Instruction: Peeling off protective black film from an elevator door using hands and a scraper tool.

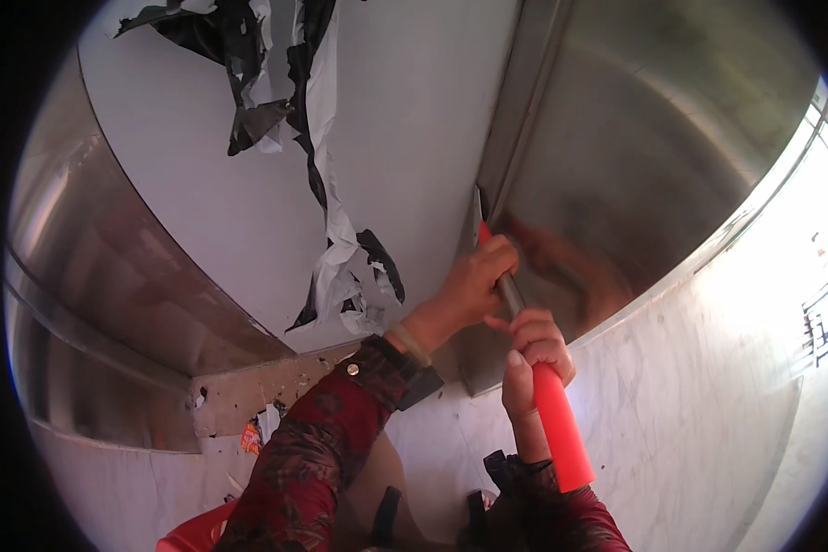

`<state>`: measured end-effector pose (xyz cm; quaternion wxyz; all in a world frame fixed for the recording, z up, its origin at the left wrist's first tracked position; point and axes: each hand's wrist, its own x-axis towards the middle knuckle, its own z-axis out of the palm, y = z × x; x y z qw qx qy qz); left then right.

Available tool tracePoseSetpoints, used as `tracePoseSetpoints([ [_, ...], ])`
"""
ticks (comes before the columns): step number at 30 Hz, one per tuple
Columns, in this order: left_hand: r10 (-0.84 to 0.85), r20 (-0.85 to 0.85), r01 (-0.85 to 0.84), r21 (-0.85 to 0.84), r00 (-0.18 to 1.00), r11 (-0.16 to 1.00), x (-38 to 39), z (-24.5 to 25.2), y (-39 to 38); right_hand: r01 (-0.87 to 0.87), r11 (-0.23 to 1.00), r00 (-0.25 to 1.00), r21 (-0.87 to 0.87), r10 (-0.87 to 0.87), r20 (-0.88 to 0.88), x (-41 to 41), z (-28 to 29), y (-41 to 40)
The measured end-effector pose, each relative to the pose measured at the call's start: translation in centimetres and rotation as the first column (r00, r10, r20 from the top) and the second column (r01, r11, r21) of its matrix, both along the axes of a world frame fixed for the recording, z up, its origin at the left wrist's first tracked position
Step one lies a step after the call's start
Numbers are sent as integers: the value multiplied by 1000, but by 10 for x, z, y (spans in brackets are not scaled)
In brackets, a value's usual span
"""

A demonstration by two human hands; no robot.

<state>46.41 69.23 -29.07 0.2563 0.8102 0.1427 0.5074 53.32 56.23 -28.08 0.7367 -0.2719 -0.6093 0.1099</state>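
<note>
A long-handled scraper with a red grip (564, 431) and a metal shaft runs diagonally in front of me. My left hand (479, 279) is wrapped around the shaft near its red collar. Lower down, my right hand (539, 345) grips the shaft just above the red grip. The thin blade (479, 203) is at the seam where a pale grey door panel (414, 138) meets a metal frame (524, 103); whether it touches both is too small to tell. Torn black-and-white protective film (321, 138) hangs off the panel in crumpled strips, left of my left hand.
Shiny metal wall panels (635, 138) stand to the right and a metal-clad jamb (145, 276) to the left. Scraps and an orange wrapper (251, 437) lie on the pale marble-like floor (662, 414). A red object (196, 528) sits at the lower left. Bright light comes from the right.
</note>
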Motion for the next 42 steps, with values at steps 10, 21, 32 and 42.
tracePoseSetpoints([
  [10,-20,29,20,-15,999,1000,-7,-62,2,62,998,998,-4,-62,12,-12,-32,-2],
  [21,-59,-109,30,-251,992,968,-26,-64,-38,98,981,986,-169,-73,148,-14,-42,-34],
  [32,46,-5,-46,-57,999,997,-5,-14,-27,-28,979,999,-203,32,18,10,15,-33],
  [42,8,-23,-8,0,1000,1000,-3,-27,-16,-16,989,986,-149,-9,-165,-5,-10,-27],
])
